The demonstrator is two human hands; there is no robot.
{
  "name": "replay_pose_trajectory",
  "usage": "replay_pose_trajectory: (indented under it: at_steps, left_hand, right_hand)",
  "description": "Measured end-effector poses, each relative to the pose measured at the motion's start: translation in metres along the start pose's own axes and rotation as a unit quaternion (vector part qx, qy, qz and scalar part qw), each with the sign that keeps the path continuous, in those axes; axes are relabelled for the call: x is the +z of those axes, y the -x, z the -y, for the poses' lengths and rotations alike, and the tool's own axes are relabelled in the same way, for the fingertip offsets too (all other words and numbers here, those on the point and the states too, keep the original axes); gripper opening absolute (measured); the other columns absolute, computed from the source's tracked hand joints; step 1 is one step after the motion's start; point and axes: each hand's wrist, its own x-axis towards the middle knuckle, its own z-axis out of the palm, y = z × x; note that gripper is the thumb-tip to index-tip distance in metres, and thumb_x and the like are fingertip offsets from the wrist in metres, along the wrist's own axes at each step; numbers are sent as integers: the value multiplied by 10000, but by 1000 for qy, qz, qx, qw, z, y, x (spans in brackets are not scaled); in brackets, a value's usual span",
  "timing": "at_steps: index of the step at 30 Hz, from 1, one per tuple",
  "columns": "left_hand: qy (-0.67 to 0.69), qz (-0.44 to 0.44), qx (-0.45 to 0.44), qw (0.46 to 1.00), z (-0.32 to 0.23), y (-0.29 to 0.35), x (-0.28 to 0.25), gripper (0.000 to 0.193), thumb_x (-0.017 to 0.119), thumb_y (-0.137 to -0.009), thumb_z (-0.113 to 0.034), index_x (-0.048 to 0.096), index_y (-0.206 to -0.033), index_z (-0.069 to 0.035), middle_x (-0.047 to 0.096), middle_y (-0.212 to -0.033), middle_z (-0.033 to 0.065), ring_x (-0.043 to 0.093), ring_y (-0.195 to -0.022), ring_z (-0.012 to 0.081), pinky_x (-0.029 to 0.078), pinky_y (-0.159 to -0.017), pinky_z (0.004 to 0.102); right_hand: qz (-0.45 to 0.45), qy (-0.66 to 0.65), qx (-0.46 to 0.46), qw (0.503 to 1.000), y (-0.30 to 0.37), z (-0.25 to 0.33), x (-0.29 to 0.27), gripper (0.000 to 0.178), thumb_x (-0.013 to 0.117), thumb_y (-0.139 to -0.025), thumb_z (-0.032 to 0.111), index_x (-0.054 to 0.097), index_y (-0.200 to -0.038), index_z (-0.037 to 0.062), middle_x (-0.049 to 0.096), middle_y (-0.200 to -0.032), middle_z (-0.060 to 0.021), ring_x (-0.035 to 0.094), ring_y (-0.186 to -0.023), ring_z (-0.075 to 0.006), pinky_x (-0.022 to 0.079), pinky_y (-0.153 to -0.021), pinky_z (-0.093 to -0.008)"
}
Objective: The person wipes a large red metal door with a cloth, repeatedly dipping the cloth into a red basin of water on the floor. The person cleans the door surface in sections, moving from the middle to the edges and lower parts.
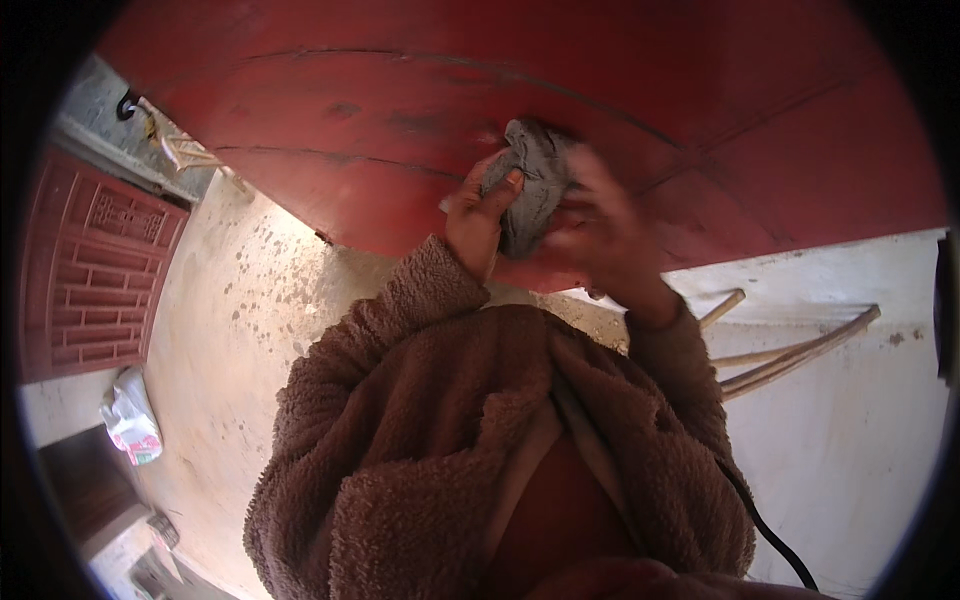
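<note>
A grey lump of what looks like clay (537, 190), cracked and creased on its surface, is held up over the red tabletop (350, 120). My left hand (480, 210) grips its left side, with the thumb pressed across the face of it. On the lump's right side is my right hand (612, 225), smeared by motion. Its fingers reach toward the lump's upper right edge, but whether they touch it is unclear. Brown fleece sleeves cover both my forearms.
The near edge of the tabletop runs just below my hands. Wooden poles (800, 352) stick out on the right by a white wall. At left are a red lattice door (110, 260) and a white plastic bag (131, 415) on the floor. A black cable (775, 535) hangs at lower right.
</note>
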Motion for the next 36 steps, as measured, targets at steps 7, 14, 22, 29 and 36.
replay_pose_trajectory:
  at_steps: [7,14,22,29,36]
  left_hand:
    - [-308,-158,368,863,-62,-20,-22,447,649,-903,-117,492,-1298,20,556,-1169,130,561,-1004,178,468,-875,286]
    - [-551,-336,512,567,-108,-67,-76,532,745,-816,-225,538,-1268,-36,496,-1064,174,499,-1053,332,426,-901,410]
    - [-586,-287,495,574,-98,-69,-63,595,775,-736,-246,530,-1224,-11,491,-969,196,559,-819,366,497,-682,431]
    - [-629,-137,440,627,-42,-37,5,583,785,-701,-207,564,-1206,-18,551,-1010,159,626,-826,339,543,-645,397]
    - [-703,-211,458,501,-91,-41,-41,621,792,-651,-213,573,-1220,-97,514,-1001,129,586,-842,299,535,-598,386]
  right_hand:
    - [-415,543,-169,710,-40,-10,-156,457,600,-934,254,505,-1297,-6,508,-1287,-200,489,-1184,-325,407,-992,-449]
    - [-438,594,-182,650,-62,-43,-155,525,442,-983,434,561,-1260,4,416,-1372,-219,366,-1287,-375,314,-1059,-517]
    - [-411,610,-179,653,-58,-37,-157,512,428,-994,393,542,-1273,-21,366,-1416,-226,312,-1334,-375,305,-1073,-517]
    - [-406,603,-187,660,-61,-40,-157,518,431,-993,391,517,-1307,-12,358,-1427,-221,307,-1335,-363,270,-1087,-513]
    - [-410,598,-198,660,-57,-42,-158,533,439,-987,420,538,-1284,-11,386,-1400,-210,318,-1321,-350,281,-1074,-506]
